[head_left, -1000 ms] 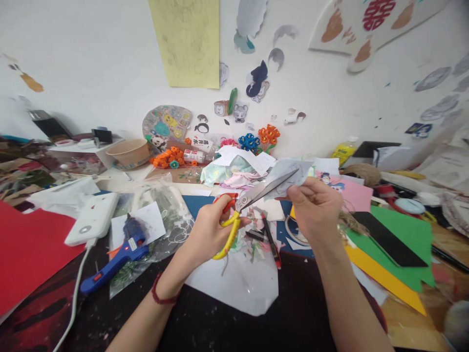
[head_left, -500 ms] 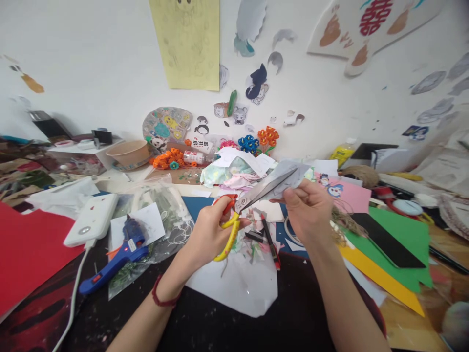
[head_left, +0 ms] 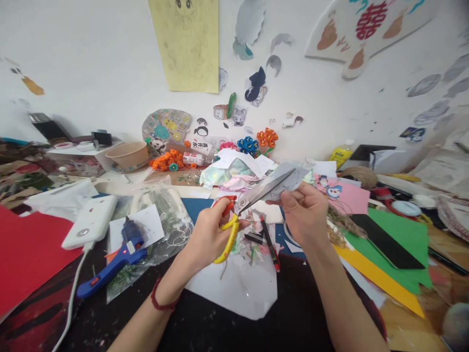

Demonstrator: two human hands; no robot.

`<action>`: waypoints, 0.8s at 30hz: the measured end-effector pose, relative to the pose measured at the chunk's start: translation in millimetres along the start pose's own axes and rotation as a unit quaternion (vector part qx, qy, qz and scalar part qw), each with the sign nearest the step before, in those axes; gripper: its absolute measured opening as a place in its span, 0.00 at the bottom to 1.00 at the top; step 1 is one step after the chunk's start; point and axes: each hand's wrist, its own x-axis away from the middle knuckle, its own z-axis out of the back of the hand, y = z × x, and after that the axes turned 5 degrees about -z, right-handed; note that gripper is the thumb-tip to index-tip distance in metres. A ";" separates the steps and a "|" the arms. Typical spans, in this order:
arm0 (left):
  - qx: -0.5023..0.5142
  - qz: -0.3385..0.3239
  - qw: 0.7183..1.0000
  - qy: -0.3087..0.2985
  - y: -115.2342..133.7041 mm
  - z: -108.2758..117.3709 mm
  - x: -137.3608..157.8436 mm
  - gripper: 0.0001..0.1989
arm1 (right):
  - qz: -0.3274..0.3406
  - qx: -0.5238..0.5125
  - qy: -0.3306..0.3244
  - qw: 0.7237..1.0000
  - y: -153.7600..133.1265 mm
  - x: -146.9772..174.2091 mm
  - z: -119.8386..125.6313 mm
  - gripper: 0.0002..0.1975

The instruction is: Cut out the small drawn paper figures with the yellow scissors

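My left hand (head_left: 214, 232) is closed around the handles of a pair of scissors (head_left: 230, 239), one loop yellow and the other orange-red. The metal blades reach up and to the right, parted slightly, with a small grey piece of paper (head_left: 291, 178) at their tips. Between thumb and fingers, my right hand (head_left: 306, 212) pinches that paper by its lower right edge. Beneath both hands lies a large white sheet (head_left: 242, 288) with paper scraps on it, and a black-and-red pen (head_left: 270, 244) rests across its right part.
To the left are a blue glue gun (head_left: 120, 264), a white power bank (head_left: 90, 222) with its cable, and red paper (head_left: 32, 259). Green card (head_left: 403, 244), a black phone-like slab (head_left: 388, 242) and a yellow strip (head_left: 381, 278) lie at right. Bead flowers (head_left: 267, 139) stand at the back.
My right hand has shifted slightly left with the paper, which now tilts a little differently against the blades. The left hand keeps its grip on the scissors, almost unmoved.
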 end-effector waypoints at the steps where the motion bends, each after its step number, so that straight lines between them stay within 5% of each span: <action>1: -0.001 0.002 1.000 -0.001 -0.2 0.1 0.5 0.14 | 0.000 -0.002 -0.003 1.000 -0.2 0.1 -0.2 0.08; 24: 0.002 -0.006 1.000 -0.002 -0.1 1.0 1.5 0.17 | -0.018 0.013 -0.008 1.000 2.9 -0.1 1.9 0.11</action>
